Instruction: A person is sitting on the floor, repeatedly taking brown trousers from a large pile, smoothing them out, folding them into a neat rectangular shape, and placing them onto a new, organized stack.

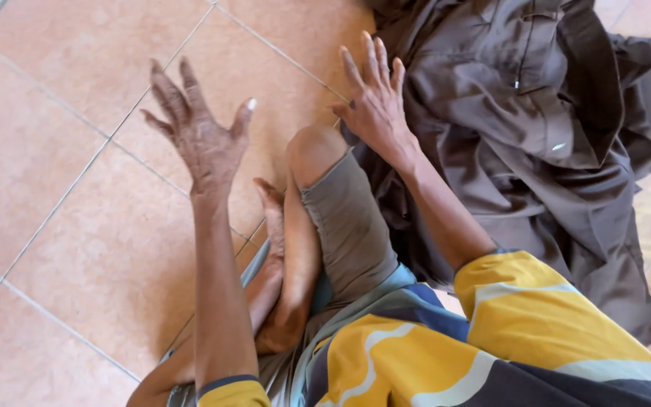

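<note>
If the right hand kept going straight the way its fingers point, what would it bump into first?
The right hand lies open at the edge of the dark brown garment, fingers aimed toward the top of the picture. Straight ahead lies bare tiled floor, with the cloth's edge just beside; depth is hard to judge.

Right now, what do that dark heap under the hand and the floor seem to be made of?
The brown garment looks like woven cloth with a slight sheen: soft folds, seams. The floor looks like glazed ceramic tile, judging by its grout lines and smooth salmon surface.
</note>
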